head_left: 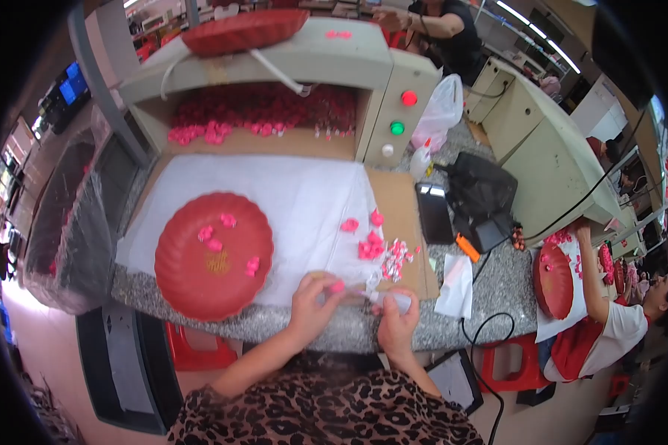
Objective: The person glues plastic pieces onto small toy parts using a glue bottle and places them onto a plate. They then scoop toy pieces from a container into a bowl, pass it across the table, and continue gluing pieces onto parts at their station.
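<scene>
My left hand [313, 308] pinches a small pink piece [337, 286] at the front edge of the white paper. Closed around a small translucent squeeze bottle [398, 300], my right hand [398, 331] points its nozzle left toward that piece. Just beyond my hands lie a cluster of pink pieces [370, 246] and a scatter of small pink-and-white bits [395, 261]. To the left, a round red fluted tray [178, 256] carries several pink pieces.
A beige machine [274, 70] with many pink pieces in its opening stands behind the paper [304, 193]. Right of it are a phone [433, 213], a black bag [482, 185], an orange cutter [467, 248] and a cable. A co-worker [608, 326] sits at the right.
</scene>
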Demonstrator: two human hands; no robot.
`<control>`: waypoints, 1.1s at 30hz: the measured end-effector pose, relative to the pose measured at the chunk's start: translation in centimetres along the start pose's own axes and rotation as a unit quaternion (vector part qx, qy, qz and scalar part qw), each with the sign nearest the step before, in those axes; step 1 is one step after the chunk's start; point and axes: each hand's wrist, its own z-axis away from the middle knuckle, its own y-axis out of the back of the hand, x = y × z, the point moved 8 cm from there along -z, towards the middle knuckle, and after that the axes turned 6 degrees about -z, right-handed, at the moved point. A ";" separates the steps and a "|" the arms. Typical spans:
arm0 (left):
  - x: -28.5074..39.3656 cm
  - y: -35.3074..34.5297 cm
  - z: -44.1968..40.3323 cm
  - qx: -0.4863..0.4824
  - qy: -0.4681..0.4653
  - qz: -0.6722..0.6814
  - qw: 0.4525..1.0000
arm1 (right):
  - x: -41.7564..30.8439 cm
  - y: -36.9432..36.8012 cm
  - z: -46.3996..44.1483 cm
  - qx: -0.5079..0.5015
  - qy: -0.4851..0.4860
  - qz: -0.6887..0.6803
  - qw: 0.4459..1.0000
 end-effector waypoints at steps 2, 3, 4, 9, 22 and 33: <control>-0.1 0.0 0.1 0.011 0.006 0.015 1.000 | 0.0 0.0 0.0 0.002 0.011 0.012 1.000; -0.2 0.0 0.1 0.005 0.019 0.022 1.000 | -0.1 -0.3 -0.1 -0.007 0.027 0.000 1.000; 0.0 0.1 0.0 0.003 0.008 0.023 1.000 | 0.1 -0.2 -0.1 -0.007 0.020 -0.009 1.000; 0.2 -0.1 -0.1 0.001 0.019 0.045 0.999 | 0.2 -0.1 -0.2 -0.013 0.007 -0.023 1.000; 0.2 -0.2 0.0 -0.002 0.016 0.035 0.999 | 0.4 0.0 0.0 0.007 -0.007 -0.024 1.000; -0.2 0.0 0.0 0.007 0.027 0.031 0.999 | 0.8 0.0 -0.5 0.015 -0.028 -0.116 0.993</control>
